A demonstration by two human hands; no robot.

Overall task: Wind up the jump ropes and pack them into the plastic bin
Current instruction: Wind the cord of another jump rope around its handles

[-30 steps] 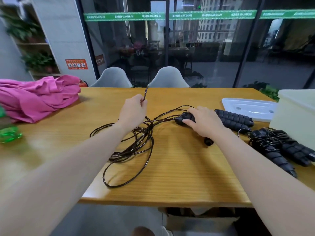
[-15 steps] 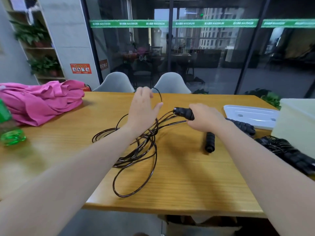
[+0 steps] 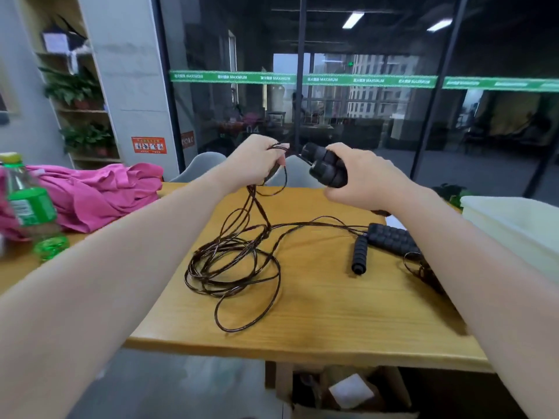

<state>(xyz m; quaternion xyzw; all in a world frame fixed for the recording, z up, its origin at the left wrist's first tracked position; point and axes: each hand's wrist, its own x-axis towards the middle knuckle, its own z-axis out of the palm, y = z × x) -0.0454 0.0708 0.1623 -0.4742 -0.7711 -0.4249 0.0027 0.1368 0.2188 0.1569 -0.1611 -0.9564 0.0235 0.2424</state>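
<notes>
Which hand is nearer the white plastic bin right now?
Right. The right hand, gripping two black handles, is raised just left of the bin; the left hand holds cord farther left.

My right hand [image 3: 367, 176] covers most of the two handles [image 3: 325, 167] it grips, so I see only their front ends. My right arm hides part of the wound rope [image 3: 422, 267] and the far ends of the handles lying beside it. The bin [image 3: 514, 228] is cut off by the right edge. The bottle [image 3: 28, 207] at the left edge is blurred; I can't read its label. Where the cord [image 3: 233, 261] passes inside my left hand [image 3: 257, 163], I can't tell.
</notes>
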